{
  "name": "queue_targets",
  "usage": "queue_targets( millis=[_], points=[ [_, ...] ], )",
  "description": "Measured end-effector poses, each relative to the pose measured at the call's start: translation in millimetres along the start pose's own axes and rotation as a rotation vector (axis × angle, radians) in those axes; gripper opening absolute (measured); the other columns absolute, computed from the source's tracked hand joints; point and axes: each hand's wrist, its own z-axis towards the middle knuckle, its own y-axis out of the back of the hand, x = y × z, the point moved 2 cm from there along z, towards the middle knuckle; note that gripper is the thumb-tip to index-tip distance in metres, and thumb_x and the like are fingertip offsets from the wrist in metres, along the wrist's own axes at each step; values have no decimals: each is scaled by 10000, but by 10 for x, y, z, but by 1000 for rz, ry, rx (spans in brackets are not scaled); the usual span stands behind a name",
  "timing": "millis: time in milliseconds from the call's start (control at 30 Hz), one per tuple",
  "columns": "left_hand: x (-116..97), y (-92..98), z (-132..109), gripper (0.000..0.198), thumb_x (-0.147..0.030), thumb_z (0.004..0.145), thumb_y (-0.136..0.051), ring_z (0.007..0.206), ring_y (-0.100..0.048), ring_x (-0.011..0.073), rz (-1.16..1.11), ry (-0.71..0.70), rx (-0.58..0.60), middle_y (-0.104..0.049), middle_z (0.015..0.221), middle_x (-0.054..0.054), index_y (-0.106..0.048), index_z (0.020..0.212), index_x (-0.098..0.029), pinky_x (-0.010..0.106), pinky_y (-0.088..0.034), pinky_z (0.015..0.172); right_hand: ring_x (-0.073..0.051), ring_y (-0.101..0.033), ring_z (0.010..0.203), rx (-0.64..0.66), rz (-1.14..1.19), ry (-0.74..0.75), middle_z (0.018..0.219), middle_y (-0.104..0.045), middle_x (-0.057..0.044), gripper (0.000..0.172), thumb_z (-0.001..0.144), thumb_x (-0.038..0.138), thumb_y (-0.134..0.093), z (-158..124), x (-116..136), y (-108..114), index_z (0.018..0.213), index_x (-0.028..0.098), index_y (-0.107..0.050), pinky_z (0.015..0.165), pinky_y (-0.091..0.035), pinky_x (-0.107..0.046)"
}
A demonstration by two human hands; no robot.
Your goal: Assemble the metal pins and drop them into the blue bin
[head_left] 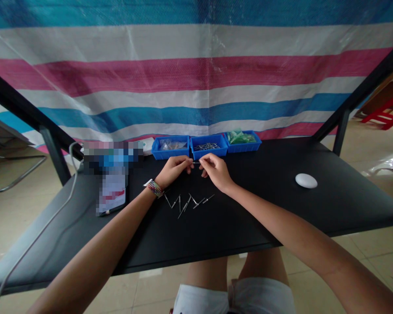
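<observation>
both hands meet over the black table (pixel 314 209), just in front of the row of trays. left hand (pixel 173 169) and right hand (pixel 216 171) each pinch with thumb and fingertips closed on one end of a single thin metal pin (pixel 196 162), which lies level between them, lifted a little off the tabletop. a striped band (pixel 155 188) sits on the left wrist.

on the table just below the hands lies a loose scatter of the same pins (pixel 187 202); i count about seven, some crossing each other, though they are too small to be sure. behind the hands stand three blue trays side by side, touching: the left tray (pixel 170 147) holds clear bags, the middle tray (pixel 209 147) holds a heap of metal pieces, the right tray (pixel 244 140) holds green stuff. one white oval puck (pixel 306 180) rests well off to the right. one phone (pixel 113 194) lies to the left, and one grey cable (pixel 46 229) trails off the left edge.
</observation>
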Motion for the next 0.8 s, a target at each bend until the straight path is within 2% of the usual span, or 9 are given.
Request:
queue_targets(
  millis=[133,233,400,500,633,800],
  points=[
    [37,-5,6,489,-581,1007,-593,670,-614,170,16,6,-19,-704,683,34,-754,811,-164,290,-462,716,-127,-692,627,-6,32,9,894,-697,-1,171,882,358,-710,-7,19,-1,972,219,-665,538,-551,-235],
    [59,-10,10,504,-592,1008,-588,650,-597,161,19,6,-22,-703,678,32,-757,805,-162,286,-448,697,-130,-704,647,-3,11,36,898,-699,-5,136,886,330,-699,-13,34,-2,949,213,-671,561,-552,-239],
    [44,-8,6,520,-603,1008,-573,665,-613,177,0,23,-21,-700,669,39,-750,789,-166,303,-452,718,-133,-695,629,-22,-1,34,871,-716,-10,175,915,388,-691,-11,33,3,935,214,-676,537,-543,-235],
    [6,-1,-4,461,-575,982,-620,704,-626,188,-27,14,-2,-702,692,37,-746,804,-169,308,-461,747,-130,-680,609,-33,-31,36,877,-731,-19,245,936,458,-684,-4,20,7,915,214,-671,533,-538,-238],
    [-17,10,-8,387,-526,949,-666,731,-635,196,-56,-3,11,-708,711,33,-749,812,-174,313,-470,764,-138,-670,583,-9,-78,48,818,-726,-15,324,958,532,-673,2,4,8,884,217,-670,547,-531,-253],
    [11,10,1,424,-516,969,-628,716,-647,199,-72,-1,22,-713,696,48,-753,761,-168,322,-476,769,-134,-662,566,21,-71,45,815,-721,-16,342,973,538,-651,4,3,5,853,218,-659,538,-518,-254]
  ],
)
